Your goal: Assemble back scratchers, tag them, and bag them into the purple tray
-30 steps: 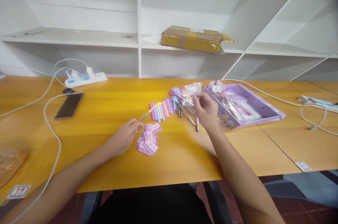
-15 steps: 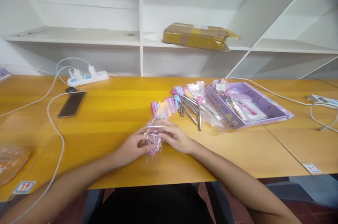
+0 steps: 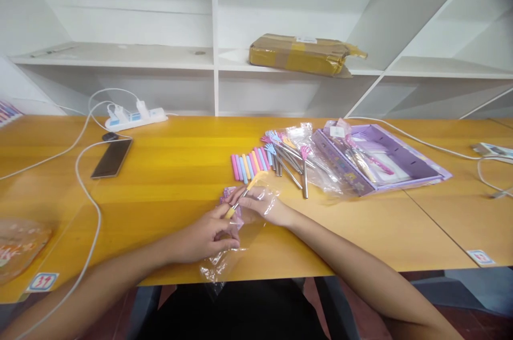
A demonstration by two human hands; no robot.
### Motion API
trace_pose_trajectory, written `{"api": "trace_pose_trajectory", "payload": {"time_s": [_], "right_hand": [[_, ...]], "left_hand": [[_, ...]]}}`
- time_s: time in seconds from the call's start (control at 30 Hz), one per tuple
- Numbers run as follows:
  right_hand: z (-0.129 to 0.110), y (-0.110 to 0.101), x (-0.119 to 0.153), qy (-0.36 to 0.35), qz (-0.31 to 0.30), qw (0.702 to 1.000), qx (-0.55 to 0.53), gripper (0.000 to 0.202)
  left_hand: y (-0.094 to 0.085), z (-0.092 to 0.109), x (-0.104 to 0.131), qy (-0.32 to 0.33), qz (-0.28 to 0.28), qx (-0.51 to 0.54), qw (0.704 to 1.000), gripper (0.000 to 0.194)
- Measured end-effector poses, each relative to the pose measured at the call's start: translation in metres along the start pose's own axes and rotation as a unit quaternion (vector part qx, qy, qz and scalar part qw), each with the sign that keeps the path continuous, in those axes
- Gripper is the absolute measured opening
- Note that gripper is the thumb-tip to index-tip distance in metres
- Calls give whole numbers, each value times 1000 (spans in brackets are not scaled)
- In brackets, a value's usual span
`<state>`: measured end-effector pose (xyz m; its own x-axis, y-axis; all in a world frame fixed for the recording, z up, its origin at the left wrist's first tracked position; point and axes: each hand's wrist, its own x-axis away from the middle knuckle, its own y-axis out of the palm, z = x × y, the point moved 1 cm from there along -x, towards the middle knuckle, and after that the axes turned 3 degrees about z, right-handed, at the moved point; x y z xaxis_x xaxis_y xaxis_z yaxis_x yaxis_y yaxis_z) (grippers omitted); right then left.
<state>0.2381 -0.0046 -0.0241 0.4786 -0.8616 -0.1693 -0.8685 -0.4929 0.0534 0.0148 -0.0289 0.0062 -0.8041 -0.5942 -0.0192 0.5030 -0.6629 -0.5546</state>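
Observation:
Between my hands slants a back scratcher [image 3: 240, 198] with a yellow hand-shaped head, a short metal shaft and a yellow grip. My left hand [image 3: 212, 232] closes on its lower end, thumb low at the front. From the other side, my right hand [image 3: 266, 206] pinches the shaft with thumb and fingers. A clear plastic bag [image 3: 216, 269] with a purple printed card [image 3: 237, 218] is crumpled around both hands; where its opening lies I cannot tell. Beyond my fingers, several pink, blue and yellow tubes [image 3: 250, 164] lie in a row. Beside them sit more back scratchers [image 3: 286, 153].
A purple display box [image 3: 417, 175] holding packaged items stands at the right, with clear wrapping [image 3: 320, 169] at its left. A phone [image 3: 112, 158], a power strip [image 3: 138, 120] and a white cable [image 3: 96, 211] are at the left. A taped carton [image 3: 298, 54] rests on the shelf.
The back scratcher has turned, its yellow head now pointing up and right. The plastic bag has spread over my right hand and toward the table's front edge. The purple card shows more.

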Motion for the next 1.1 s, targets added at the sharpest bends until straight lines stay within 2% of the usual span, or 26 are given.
{"api": "trace_pose_trajectory", "payload": {"time_s": [0.03,0.1,0.17,0.23,0.33,0.4,0.47,0.6,0.7,0.8,0.87,1.0,1.1], "right_hand": [[0,-2,-1,-2,20,1000,-7,32],[-3,-7,-2,-9,103,994,-39,34],[-8,-17,-2,-29,202,975,-92,34],[-14,-29,-3,-32,260,955,-141,30],[-21,-43,-2,4,262,954,-144,29],[-24,-45,1,24,219,969,-112,30],[-25,-40,6,39,148,986,-67,31],[-22,-21,14,84,-3,996,30,37],[-20,-12,16,71,-68,988,119,43],[-20,-10,15,56,-84,978,180,46],[-20,-11,15,58,-78,979,179,46],[-19,-14,15,65,-69,983,157,47],[-17,-14,15,65,-70,986,139,47]], "left_hand": [[2,2,1,-5,7,2,1000,26],[2,4,1,-2,49,26,998,25],[-3,0,-1,6,131,60,990,25],[-12,-8,-4,3,230,105,968,27],[-25,-25,-6,-30,359,218,907,24],[-33,-33,-7,-40,416,287,862,23],[-38,-37,-8,-29,452,321,832,25],[-43,-33,-7,-12,472,335,815,26],[-43,-29,-7,-10,487,349,801,30],[-41,-27,-7,11,479,376,793,32],[-38,-24,-7,21,442,390,808,32],[-33,-18,-8,0,373,400,838,29],[-30,-19,-9,-11,351,396,849,29]]}}
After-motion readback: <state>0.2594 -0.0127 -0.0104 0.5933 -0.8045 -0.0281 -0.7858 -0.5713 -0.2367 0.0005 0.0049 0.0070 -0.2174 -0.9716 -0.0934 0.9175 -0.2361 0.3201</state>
